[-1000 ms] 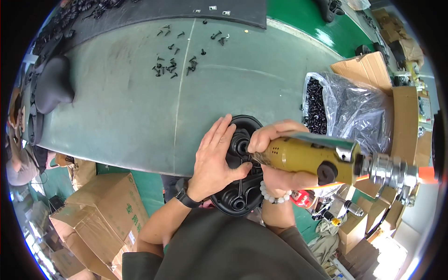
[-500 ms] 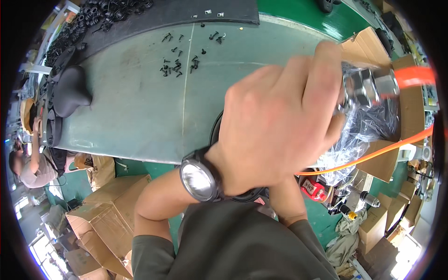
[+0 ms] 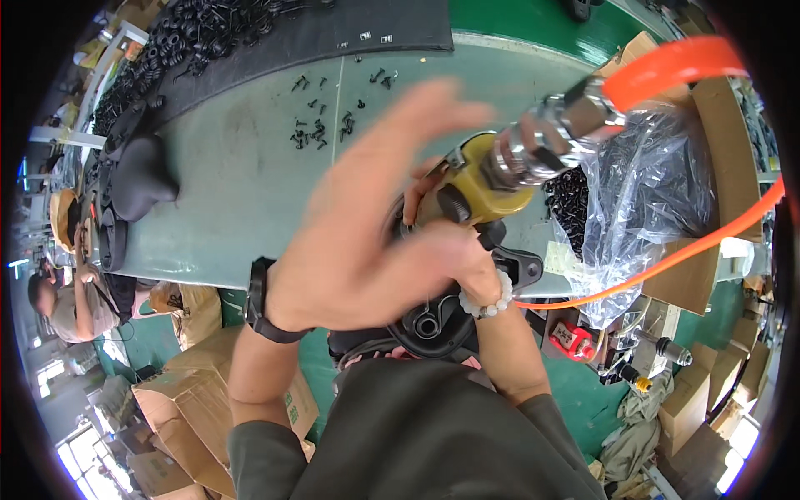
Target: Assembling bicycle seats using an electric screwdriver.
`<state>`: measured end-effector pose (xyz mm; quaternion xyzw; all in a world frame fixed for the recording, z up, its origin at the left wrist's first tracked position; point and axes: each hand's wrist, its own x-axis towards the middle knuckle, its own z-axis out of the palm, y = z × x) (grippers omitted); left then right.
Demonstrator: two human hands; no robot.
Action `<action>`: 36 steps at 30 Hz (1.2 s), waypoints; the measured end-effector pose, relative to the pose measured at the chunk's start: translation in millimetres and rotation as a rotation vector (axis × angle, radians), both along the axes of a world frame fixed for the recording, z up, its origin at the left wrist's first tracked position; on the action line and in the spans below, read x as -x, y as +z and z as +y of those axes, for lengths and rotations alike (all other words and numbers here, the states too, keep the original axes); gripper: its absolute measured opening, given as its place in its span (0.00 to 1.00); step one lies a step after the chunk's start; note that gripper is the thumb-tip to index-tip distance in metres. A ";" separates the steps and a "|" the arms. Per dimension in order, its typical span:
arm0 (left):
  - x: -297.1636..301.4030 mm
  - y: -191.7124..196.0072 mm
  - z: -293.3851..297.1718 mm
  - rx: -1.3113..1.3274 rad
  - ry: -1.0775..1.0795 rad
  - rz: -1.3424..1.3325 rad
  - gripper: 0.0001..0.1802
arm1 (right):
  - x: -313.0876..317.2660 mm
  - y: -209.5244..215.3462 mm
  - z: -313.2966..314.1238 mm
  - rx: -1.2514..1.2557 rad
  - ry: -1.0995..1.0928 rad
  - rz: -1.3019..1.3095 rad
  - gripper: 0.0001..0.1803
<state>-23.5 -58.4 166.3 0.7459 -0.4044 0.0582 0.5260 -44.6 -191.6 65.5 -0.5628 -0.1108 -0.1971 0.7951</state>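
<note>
My left hand (image 3: 358, 242), with a black watch on the wrist, is raised close in front, smeared by motion. Its thumb and fingers are spread apart with nothing in them. Behind it my right hand (image 3: 473, 271), wearing a pale bead bracelet, is wrapped around a yellow air-powered tool (image 3: 490, 171). A shiny metal coupling (image 3: 542, 142) joins the tool to an orange air hose (image 3: 667, 71). Beneath the hands is a black moulded part (image 3: 446, 333) with a coil or ring in it, close to my body. The tool's working tip is hidden.
Loose black screws (image 3: 312, 133) lie scattered on the green-grey table (image 3: 233, 200). A black bicycle saddle (image 3: 142, 179) sits at left. At right stands a cardboard box (image 3: 725, 150) with clear plastic and dark small parts; the hose crosses before it. A person (image 3: 79, 304) works far left.
My left hand has moved left, away from the coupling, and its fingers have spread. The yellow tool and my right hand, hidden before, now show. The coupling and hose have shifted left and up.
</note>
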 end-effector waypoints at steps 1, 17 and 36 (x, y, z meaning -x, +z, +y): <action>-1.4 -18.5 21.4 0.109 0.072 0.052 0.39 | 0.1 1.9 8.1 -0.162 0.004 0.086 0.23; 70.3 -164.6 37.5 -0.108 0.412 0.429 0.37 | 17.8 35.2 -35.5 -0.355 0.045 -0.024 0.59; 67.1 -151.6 14.2 -0.237 0.340 0.358 0.54 | 17.9 -14.0 -9.0 -0.212 0.017 0.299 0.59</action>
